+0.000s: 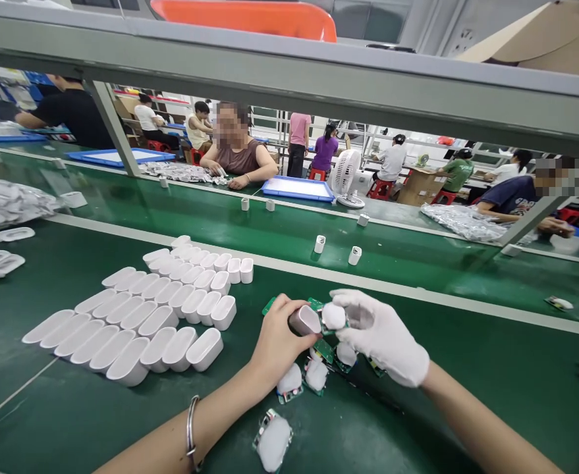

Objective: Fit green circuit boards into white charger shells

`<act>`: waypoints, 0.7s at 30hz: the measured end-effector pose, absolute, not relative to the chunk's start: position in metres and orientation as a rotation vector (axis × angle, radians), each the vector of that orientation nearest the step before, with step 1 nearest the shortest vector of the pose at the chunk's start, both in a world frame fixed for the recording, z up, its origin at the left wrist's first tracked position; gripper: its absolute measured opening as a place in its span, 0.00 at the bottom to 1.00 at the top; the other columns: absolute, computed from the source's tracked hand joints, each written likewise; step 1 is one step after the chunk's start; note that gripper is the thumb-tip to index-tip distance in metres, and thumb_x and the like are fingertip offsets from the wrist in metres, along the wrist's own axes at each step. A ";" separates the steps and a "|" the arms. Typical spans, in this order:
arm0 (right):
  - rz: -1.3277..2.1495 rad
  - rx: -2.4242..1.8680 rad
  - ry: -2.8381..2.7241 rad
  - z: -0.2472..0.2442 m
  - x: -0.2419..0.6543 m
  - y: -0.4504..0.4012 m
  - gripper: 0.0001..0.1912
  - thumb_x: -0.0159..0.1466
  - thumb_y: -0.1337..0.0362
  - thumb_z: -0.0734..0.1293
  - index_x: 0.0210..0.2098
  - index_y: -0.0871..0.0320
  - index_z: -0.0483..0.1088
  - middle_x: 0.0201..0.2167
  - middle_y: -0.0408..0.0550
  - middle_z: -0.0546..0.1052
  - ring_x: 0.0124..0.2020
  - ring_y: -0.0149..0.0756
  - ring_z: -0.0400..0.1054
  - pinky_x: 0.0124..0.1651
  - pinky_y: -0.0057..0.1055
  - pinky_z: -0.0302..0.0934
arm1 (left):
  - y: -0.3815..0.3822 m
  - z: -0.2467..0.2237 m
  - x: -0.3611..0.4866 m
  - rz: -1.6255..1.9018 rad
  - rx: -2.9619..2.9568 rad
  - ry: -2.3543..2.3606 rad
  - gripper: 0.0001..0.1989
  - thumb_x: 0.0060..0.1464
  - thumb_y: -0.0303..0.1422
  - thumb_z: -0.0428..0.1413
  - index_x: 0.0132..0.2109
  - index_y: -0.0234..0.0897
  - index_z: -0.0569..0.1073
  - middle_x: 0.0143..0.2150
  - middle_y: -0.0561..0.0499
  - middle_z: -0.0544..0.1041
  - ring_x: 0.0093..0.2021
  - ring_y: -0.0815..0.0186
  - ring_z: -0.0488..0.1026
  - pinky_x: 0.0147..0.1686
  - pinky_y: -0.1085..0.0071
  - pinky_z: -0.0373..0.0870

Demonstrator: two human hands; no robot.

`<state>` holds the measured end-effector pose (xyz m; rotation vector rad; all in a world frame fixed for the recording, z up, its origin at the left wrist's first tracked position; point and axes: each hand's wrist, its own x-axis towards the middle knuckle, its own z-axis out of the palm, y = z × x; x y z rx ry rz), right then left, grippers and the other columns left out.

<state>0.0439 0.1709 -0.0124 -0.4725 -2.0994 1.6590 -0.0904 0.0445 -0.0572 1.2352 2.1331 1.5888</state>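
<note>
My bare left hand [282, 339] grips a white oval plastic housing [307, 320], its fingers wrapped round the sides. Close to its right, my right hand [381, 332], in a white glove, pinches a green circuit board with a white pad [334, 316]. The board and the housing are side by side; whether they touch I cannot tell. Below the hands lie several more boards with white pads, one of them a padded board [316, 374] under the left hand's fingers. Another padded board [274, 442] rests nearer to me.
Rows of white oval housings [158, 319] stand at the left on the green bench. Beyond a pale strip [289, 264], small housings [355, 255] sit on a green belt. A metal shelf beam [289, 72] crosses overhead. Co-workers sit across the line near a white fan [344, 172].
</note>
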 end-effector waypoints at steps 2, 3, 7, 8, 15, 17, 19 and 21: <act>1.799 -0.540 -1.993 -0.013 0.060 0.161 0.23 0.47 0.69 0.72 0.43 0.58 0.70 0.42 0.52 0.77 0.41 0.40 0.73 0.42 0.37 0.68 | 0.043 -0.056 -0.086 1.698 1.221 2.140 0.11 0.41 0.29 0.63 0.36 0.40 0.75 0.34 0.54 0.65 0.34 0.65 0.68 0.34 0.70 0.67; 1.860 -0.573 -1.944 -0.013 0.063 0.157 0.24 0.46 0.69 0.73 0.43 0.58 0.70 0.39 0.51 0.78 0.39 0.40 0.73 0.40 0.37 0.69 | 0.042 -0.056 -0.083 1.767 1.221 2.123 0.09 0.43 0.28 0.62 0.35 0.40 0.74 0.34 0.54 0.64 0.35 0.65 0.68 0.35 0.70 0.67; 1.843 -0.599 -1.806 -0.012 0.056 0.140 0.25 0.43 0.69 0.75 0.41 0.57 0.70 0.34 0.48 0.78 0.31 0.35 0.72 0.33 0.32 0.69 | 0.039 -0.065 -0.076 1.875 1.381 1.901 0.13 0.46 0.21 0.54 0.40 0.40 0.67 0.45 0.50 0.69 0.46 0.63 0.69 0.46 0.67 0.66; 1.800 -0.591 -1.805 -0.013 0.054 0.135 0.24 0.43 0.69 0.75 0.40 0.57 0.70 0.32 0.46 0.78 0.28 0.34 0.71 0.30 0.30 0.69 | 0.039 -0.068 -0.075 1.843 1.419 1.860 0.16 0.45 0.19 0.53 0.41 0.40 0.66 0.45 0.50 0.70 0.45 0.63 0.70 0.44 0.68 0.66; 1.046 -0.329 -1.952 -0.033 0.059 0.124 0.22 0.49 0.70 0.73 0.43 0.54 0.71 0.37 0.46 0.77 0.29 0.33 0.73 0.28 0.27 0.70 | 0.033 -0.067 -0.073 1.799 1.800 1.945 0.35 0.44 0.18 0.49 0.61 0.38 0.53 0.47 0.45 0.67 0.48 0.59 0.65 0.50 0.61 0.63; 0.700 -0.172 -2.037 -0.037 0.062 0.126 0.25 0.52 0.71 0.72 0.48 0.51 0.70 0.42 0.47 0.76 0.36 0.35 0.74 0.34 0.29 0.72 | 0.032 -0.065 -0.072 1.755 1.836 1.964 0.36 0.46 0.18 0.47 0.63 0.40 0.52 0.51 0.43 0.63 0.52 0.58 0.62 0.52 0.59 0.62; 0.469 -0.052 -2.097 -0.038 0.063 0.128 0.30 0.54 0.73 0.71 0.53 0.47 0.67 0.46 0.46 0.76 0.40 0.35 0.73 0.41 0.29 0.72 | 0.032 -0.065 -0.071 1.726 1.851 1.970 0.35 0.48 0.17 0.46 0.63 0.42 0.52 0.53 0.42 0.60 0.54 0.58 0.60 0.54 0.59 0.61; 0.388 -0.003 -2.123 -0.039 0.063 0.130 0.34 0.56 0.75 0.69 0.58 0.44 0.62 0.48 0.44 0.75 0.42 0.34 0.73 0.43 0.27 0.72 | 0.032 -0.065 -0.071 1.705 1.880 1.959 0.34 0.50 0.17 0.46 0.63 0.43 0.53 0.54 0.42 0.59 0.55 0.57 0.60 0.53 0.59 0.62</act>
